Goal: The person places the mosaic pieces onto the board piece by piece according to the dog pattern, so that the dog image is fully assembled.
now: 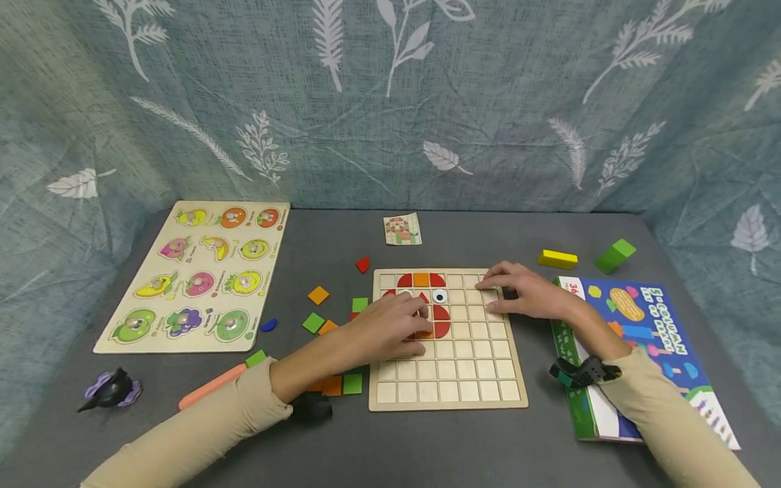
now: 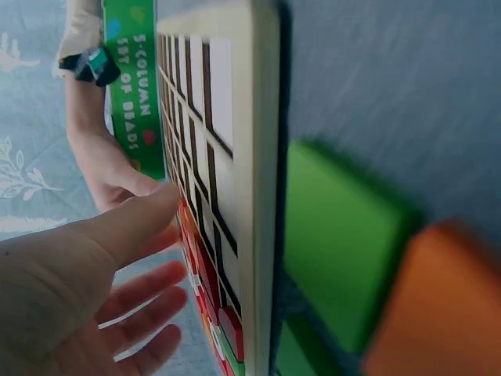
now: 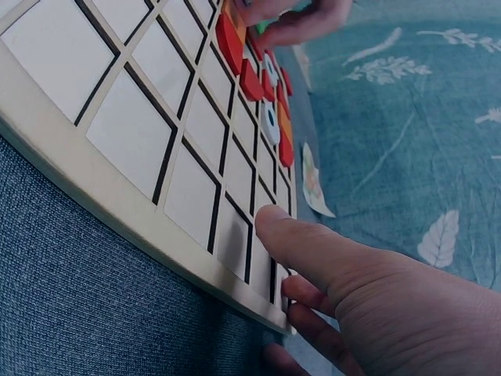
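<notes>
A wooden grid board [image 1: 457, 369] lies on the grey table. Red rounded pieces [image 1: 442, 313], an orange square [image 1: 421, 279] and a round eye piece [image 1: 440, 296] sit in its upper left cells. Over these pieces lies my left hand [image 1: 387, 327], hiding some of them; its thumb and fingers look loosely spread in the left wrist view, with nothing visible between them. At the board's upper right edge rests my right hand [image 1: 527, 293], its thumb [image 3: 301, 243] over bare cells and its fingers partly hidden. It appears to hold no piece.
Loose green squares [image 1: 314, 322] and orange squares [image 1: 318, 295] lie left of the board. A small picture card [image 1: 403, 230] is behind it. Further left lies a fruit puzzle board [image 1: 204, 271]; at right are a box [image 1: 641, 325], a yellow block [image 1: 558, 259] and a green block [image 1: 615, 256].
</notes>
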A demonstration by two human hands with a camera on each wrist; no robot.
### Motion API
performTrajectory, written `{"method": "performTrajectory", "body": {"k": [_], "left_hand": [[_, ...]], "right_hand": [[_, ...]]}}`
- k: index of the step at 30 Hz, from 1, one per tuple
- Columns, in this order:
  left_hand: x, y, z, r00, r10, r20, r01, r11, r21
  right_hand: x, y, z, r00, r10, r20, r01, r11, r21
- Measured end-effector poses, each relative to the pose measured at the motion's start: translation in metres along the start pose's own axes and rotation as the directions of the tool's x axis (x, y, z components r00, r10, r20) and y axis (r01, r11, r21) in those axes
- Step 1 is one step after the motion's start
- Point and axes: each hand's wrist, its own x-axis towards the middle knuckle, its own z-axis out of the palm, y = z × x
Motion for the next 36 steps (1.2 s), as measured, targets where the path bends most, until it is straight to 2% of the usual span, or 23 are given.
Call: {"method": "performTrajectory", "body": {"k": [4, 6, 9, 12, 16, 19, 23, 28, 33, 36], "left_hand": [[-0.021, 0.000, -0.005, 0.997, -0.032, -0.068, 0.028, 0.998, -0.061], [-0.035, -0.003, -0.008, 0.993, -0.073, -0.095, 0.063, 0.993, -0.103], [-0.060, -0.013, -0.011, 0.982, -0.140, -0.127, 0.127, 0.986, -0.107], [-0.084, -0.028, -0.014, 0.961, -0.234, -0.146, 0.222, 0.970, -0.095], [-0.111, -0.049, -0.019, 0.919, -0.357, -0.167, 0.344, 0.933, -0.103], [-0.125, -0.058, -0.020, 0.908, -0.385, -0.164, 0.367, 0.921, -0.127], [-0.138, -0.060, -0.017, 0.915, -0.374, -0.154, 0.356, 0.926, -0.128], [-0.143, -0.059, -0.014, 0.908, -0.382, -0.172, 0.362, 0.922, -0.137], [-0.141, -0.062, -0.012, 0.929, -0.353, -0.108, 0.334, 0.929, -0.160], [-0.140, -0.064, -0.012, 0.936, -0.342, -0.076, 0.326, 0.930, -0.173]], "right_hand": [[0.000, -0.001, 0.001, 1.000, 0.007, -0.004, -0.007, 1.000, 0.002], [0.000, 0.000, 0.001, 1.000, 0.004, -0.007, -0.004, 1.000, 0.000], [0.000, 0.000, 0.000, 1.000, 0.000, -0.006, 0.000, 1.000, 0.000], [0.000, 0.000, 0.000, 1.000, -0.002, -0.006, 0.002, 1.000, -0.001], [0.001, 0.000, 0.000, 1.000, 0.007, -0.010, -0.007, 1.000, 0.000], [0.000, 0.000, 0.001, 1.000, 0.011, -0.009, -0.011, 1.000, 0.005], [0.000, 0.000, 0.001, 1.000, 0.002, -0.007, -0.002, 1.000, 0.007], [0.001, 0.001, 0.003, 1.000, 0.012, -0.004, -0.012, 1.000, 0.018], [0.000, 0.001, 0.002, 1.000, 0.003, 0.003, -0.003, 1.000, 0.027], [0.000, 0.001, 0.000, 1.000, -0.004, 0.004, 0.003, 1.000, 0.022]]}}
